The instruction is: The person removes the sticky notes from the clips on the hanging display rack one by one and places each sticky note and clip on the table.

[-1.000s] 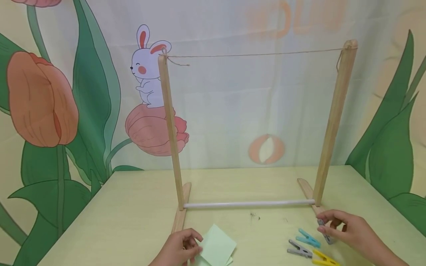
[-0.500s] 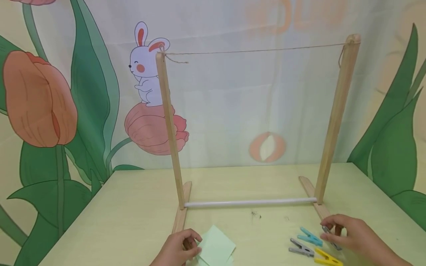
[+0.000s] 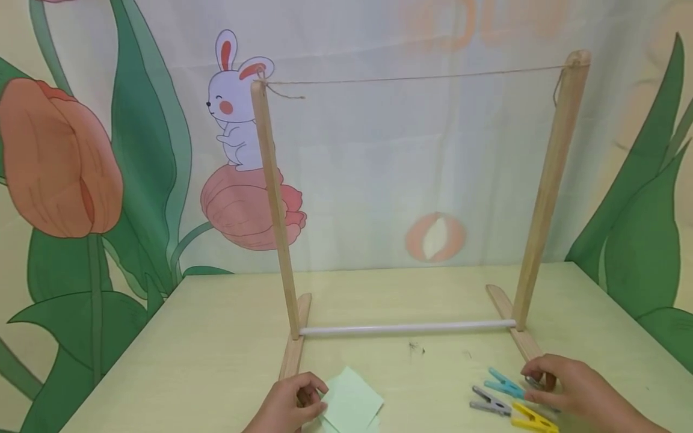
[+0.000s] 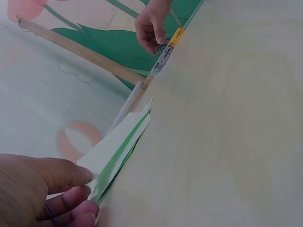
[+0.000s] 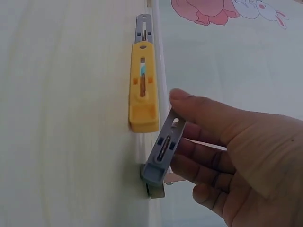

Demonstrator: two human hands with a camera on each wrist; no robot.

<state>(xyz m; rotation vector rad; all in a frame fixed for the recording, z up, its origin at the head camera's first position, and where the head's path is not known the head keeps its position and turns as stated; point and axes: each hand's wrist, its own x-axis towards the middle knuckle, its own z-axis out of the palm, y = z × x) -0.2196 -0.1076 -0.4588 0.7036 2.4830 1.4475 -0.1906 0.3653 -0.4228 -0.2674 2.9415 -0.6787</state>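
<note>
In the head view my left hand (image 3: 289,402) is at the left edge of a small stack of pale green paper sheets (image 3: 353,400). The left wrist view shows its thumb on top of the sheets (image 4: 116,146) and curled fingers below, pinching the edge. My right hand (image 3: 576,385) pinches a grey clothespin (image 5: 163,149) by its handle end, mostly hidden by the fingers in the head view. Beside it on the table lie a blue clothespin (image 3: 505,383), another grey clothespin (image 3: 491,402) and a yellow clothespin (image 3: 533,416).
A wooden frame stands behind the hands, with a left post (image 3: 275,204), a right post (image 3: 549,192) and a white bar (image 3: 406,328) low between them. Thin twine (image 3: 411,78) is strung across the top. A printed cloth (image 3: 368,180) hangs behind the table (image 3: 216,337).
My right hand has shifted slightly right and down with the grey clothespin, which is now more hidden behind the fingers. The left hand stays at the paper. The head view has tilted slightly.
</note>
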